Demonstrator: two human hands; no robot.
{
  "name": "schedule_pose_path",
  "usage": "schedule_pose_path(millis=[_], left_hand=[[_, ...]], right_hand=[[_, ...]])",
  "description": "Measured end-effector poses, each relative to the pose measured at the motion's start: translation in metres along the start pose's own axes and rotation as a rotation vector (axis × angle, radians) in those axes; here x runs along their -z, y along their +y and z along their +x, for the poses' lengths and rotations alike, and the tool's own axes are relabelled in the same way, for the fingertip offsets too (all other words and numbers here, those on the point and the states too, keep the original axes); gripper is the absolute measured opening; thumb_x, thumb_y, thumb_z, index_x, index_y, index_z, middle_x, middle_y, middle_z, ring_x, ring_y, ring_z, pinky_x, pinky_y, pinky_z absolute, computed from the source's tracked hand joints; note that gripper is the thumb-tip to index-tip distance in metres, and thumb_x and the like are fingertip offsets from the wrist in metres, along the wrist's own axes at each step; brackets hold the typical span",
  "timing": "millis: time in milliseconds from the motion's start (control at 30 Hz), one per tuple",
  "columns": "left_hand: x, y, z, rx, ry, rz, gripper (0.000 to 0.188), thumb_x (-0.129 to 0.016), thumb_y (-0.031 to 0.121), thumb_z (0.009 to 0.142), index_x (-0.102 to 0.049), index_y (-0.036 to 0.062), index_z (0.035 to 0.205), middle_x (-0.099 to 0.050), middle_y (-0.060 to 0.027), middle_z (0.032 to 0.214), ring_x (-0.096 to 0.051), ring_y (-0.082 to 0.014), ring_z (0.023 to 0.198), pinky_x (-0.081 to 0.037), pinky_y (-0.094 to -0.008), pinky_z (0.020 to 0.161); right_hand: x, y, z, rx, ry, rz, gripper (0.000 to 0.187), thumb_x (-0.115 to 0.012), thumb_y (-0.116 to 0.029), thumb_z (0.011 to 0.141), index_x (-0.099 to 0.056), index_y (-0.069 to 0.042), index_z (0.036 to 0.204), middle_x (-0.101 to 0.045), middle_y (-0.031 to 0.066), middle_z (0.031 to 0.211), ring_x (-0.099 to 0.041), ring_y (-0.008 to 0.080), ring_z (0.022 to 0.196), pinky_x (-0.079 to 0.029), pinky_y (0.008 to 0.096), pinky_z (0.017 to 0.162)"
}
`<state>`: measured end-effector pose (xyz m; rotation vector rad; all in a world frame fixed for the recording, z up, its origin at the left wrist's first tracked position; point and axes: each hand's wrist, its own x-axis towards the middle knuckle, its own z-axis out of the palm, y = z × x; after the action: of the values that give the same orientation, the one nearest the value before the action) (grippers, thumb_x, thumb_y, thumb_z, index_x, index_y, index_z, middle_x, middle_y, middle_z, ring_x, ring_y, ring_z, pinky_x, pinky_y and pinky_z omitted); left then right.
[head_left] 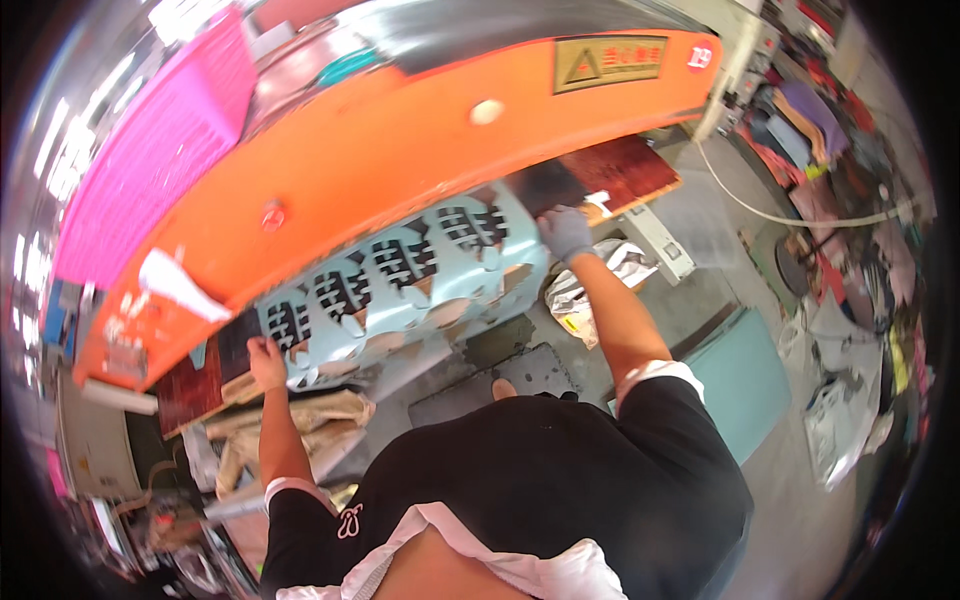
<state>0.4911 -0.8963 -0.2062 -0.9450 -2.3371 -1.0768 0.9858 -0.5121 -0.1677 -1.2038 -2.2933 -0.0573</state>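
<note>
My light-blue sheet point(393, 302) lies across the dark-red desk point(630, 168) below the orange beam point(400, 145), its long axis slanting from lower left to upper right, with 4 dark slotted patterns in a row along it. My bare left hand point(265, 362) and gloved right hand point(567, 233) are at its 2 ends, fingers curled; I cannot tell whether either grip clasps it. The pink basket's point(165, 150) contents are hidden.
</note>
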Motion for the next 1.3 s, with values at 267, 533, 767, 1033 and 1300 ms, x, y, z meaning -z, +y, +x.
schedule_pose_path(millis=[267,533,767,1033,1300], left_hand=[[0.023,0.029,-0.009,0.121,-0.065,0.102,0.018,-0.056,0.025,0.084,-0.051,0.0086,0.09,-0.058,-0.0144,0.076,-0.057,-0.0354,0.07,-0.043,-0.0458,0.061],[0.04,0.035,-0.01,0.056,-0.118,0.077,0.019,-0.056,0.024,0.083,-0.052,0.0076,0.092,-0.058,-0.0157,0.079,-0.057,-0.038,0.074,-0.043,-0.0464,0.064],[0.046,0.04,0.0,-0.005,-0.17,0.072,0.018,-0.057,0.018,0.082,-0.053,0.0046,0.092,-0.058,-0.0161,0.082,-0.057,-0.0377,0.078,-0.044,-0.0449,0.066],[0.041,0.028,-0.009,0.063,-0.193,0.041,0.015,-0.057,0.014,0.081,-0.054,0.0019,0.09,-0.057,-0.0162,0.081,-0.056,-0.0368,0.074,-0.045,-0.0423,0.066],[0.042,0.024,-0.011,0.048,-0.201,0.076,0.014,-0.058,0.012,0.08,-0.055,0.0023,0.089,-0.058,-0.0168,0.083,-0.057,-0.0368,0.078,-0.045,-0.0428,0.068]], right_hand=[[-0.031,-0.004,-0.011,-0.008,0.309,0.089,0.019,-0.055,-0.022,0.08,-0.063,-0.007,0.071,-0.058,0.012,0.072,-0.055,0.0331,0.072,-0.04,0.0462,0.069],[-0.014,-0.012,-0.015,-0.321,0.052,0.212,0.023,-0.057,-0.026,0.082,-0.064,-0.004,0.082,-0.062,0.0135,0.084,-0.056,0.0346,0.083,-0.043,0.0456,0.073],[-0.024,-0.12,0.117,-0.066,0.003,0.273,0.065,-0.065,-0.045,0.076,-0.05,-0.001,0.122,-0.054,0.0184,0.119,-0.047,0.0322,0.115,-0.04,0.0409,0.094],[-0.054,-0.211,0.204,-0.334,-0.587,-0.053,0.088,-0.066,-0.054,0.063,-0.039,-0.013,0.136,-0.028,0.0175,0.145,-0.036,0.0433,0.123,-0.04,0.045,0.095],[-0.08,-0.152,0.198,-0.303,-0.237,0.664,0.083,-0.073,-0.037,0.064,-0.043,-0.001,0.132,-0.047,0.0186,0.128,-0.055,0.0273,0.102,-0.046,0.0348,0.088]])
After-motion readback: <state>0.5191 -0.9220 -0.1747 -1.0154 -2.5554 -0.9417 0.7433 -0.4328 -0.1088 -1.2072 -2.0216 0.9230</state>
